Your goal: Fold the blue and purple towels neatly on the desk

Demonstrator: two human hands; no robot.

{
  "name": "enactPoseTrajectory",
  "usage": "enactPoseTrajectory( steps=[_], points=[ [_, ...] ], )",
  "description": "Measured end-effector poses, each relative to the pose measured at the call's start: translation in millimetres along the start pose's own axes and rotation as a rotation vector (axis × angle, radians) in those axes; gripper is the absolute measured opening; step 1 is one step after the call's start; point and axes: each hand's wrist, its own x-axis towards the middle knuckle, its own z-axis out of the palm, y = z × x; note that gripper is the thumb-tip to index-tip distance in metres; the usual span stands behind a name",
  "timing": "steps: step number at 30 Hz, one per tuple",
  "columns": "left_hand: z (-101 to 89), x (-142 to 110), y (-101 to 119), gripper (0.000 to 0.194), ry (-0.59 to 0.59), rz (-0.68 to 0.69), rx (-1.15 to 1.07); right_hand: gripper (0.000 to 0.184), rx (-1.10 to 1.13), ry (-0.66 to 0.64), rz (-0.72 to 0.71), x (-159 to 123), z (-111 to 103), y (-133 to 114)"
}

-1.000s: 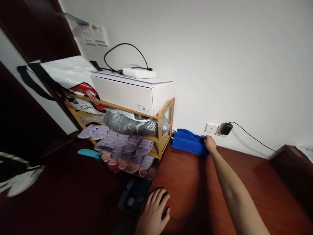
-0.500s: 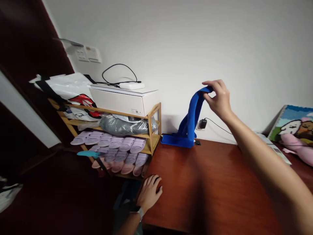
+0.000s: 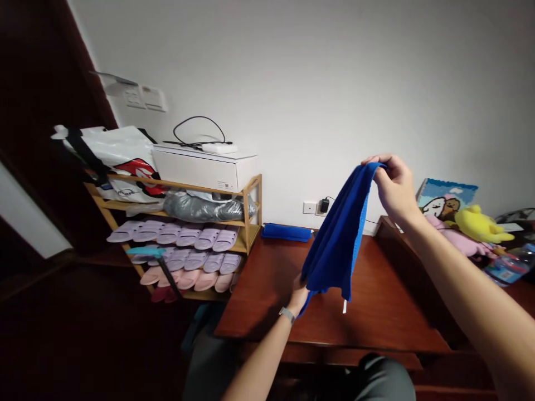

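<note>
A blue towel (image 3: pixel 340 234) hangs in loose folds over the front part of the table. My right hand (image 3: pixel 395 181) is closed on its top edge, thumb and fingers pinching the cloth. My left hand (image 3: pixel 298 295), with a watch on the wrist, is at the towel's lower left edge, touching the cloth. Its fingers are hidden behind the folds, so I cannot tell whether they grip it. A white tag (image 3: pixel 345 306) dangles from the bottom of the towel. Another blue towel (image 3: pixel 286 232), folded into a flat strip, lies at the back left of the table.
The reddish wooden table (image 3: pixel 259 289) stands against the wall. Left of it is a wooden rack (image 3: pixel 253 223) with several slippers (image 3: pixel 190 234), a white box (image 3: pixel 200 167) and a bag. A plugged-in charger (image 3: pixel 324 205) is behind. Plush toys (image 3: pixel 478 224) and a bottle (image 3: pixel 507 266) lie right.
My right hand has drawn one towel off the back of the table towards me, and it now hangs unfolded. My left hand has left the table's edge and come up to this towel.
</note>
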Motion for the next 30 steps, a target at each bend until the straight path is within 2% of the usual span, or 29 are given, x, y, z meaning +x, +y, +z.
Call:
enactPoseTrajectory(
  steps=[1,3,5,7,8,9,10,11,13,14,16,17,18,20,21,24,26,30],
  points=[
    [-2.1,-2,2,0.048,0.007,0.002,0.005,0.012,-0.057,0.019,0.012,-3,-17,4],
    [-24.4,-3,12,0.044,0.048,0.020,0.027,0.016,-0.200,0.104,0.050,-8,-59,22],
    [-62.4,0,29,0.042,0.071,0.068,0.082,0.023,-0.376,0.212,0.133,-19,-104,50],
    [-102.9,7,49,0.044,0.037,0.138,0.211,0.032,-0.619,0.237,0.303,-44,-142,86],
    [-120.5,11,58,0.044,0.009,0.165,0.294,0.034,-0.758,0.184,0.445,-64,-154,105],
    [-135.0,14,65,0.045,-0.013,0.182,0.392,0.038,-0.876,0.051,0.615,-89,-162,123],
    [-146.2,16,69,0.046,-0.022,0.187,0.498,0.038,-0.906,-0.013,0.722,-118,-166,140],
    [-154.0,16,70,0.049,-0.020,0.182,0.611,0.037,-0.927,-0.090,0.830,-150,-165,154],
    [-162.3,11,59,0.056,-0.034,0.156,0.843,0.037,-1.040,-0.429,1.116,-221,-155,173],
    [-164.4,5,49,0.058,-0.063,0.145,0.948,0.037,-1.044,-0.486,1.164,-256,-148,177],
    [-168.8,-9,24,0.057,-0.142,0.155,1.109,0.043,-1.041,-0.540,1.153,-322,-131,176],
    [-172.2,-16,11,0.055,-0.162,0.179,1.163,0.044,-1.000,-0.573,1.098,-351,-123,172],
    [-176.8,-22,0,0.053,-0.157,0.214,1.202,0.044,-0.899,-0.637,0.968,-376,-117,168],
    [-188.9,-30,-15,0.051,-0.079,0.290,1.251,0.048,-0.623,-0.807,0.725,-419,-108,160],
    [-195.7,-32,-18,0.049,-0.025,0.317,1.270,0.055,-0.529,-0.896,0.652,-436,-107,156],
    [-214.8,-30,-16,0.039,0.100,0.331,1.322,0.082,-0.482,-1.086,0.578,-475,-113,152],
    [-224.5,-27,-10,0.033,0.140,0.311,1.331,0.084,-0.554,-1.090,0.521,-494,-122,153],
    [-238.0,-25,-2,0.034,0.143,0.294,1.308,0.062,-0.598,-0.888,0.376,-521,-134,157]
  ],
)
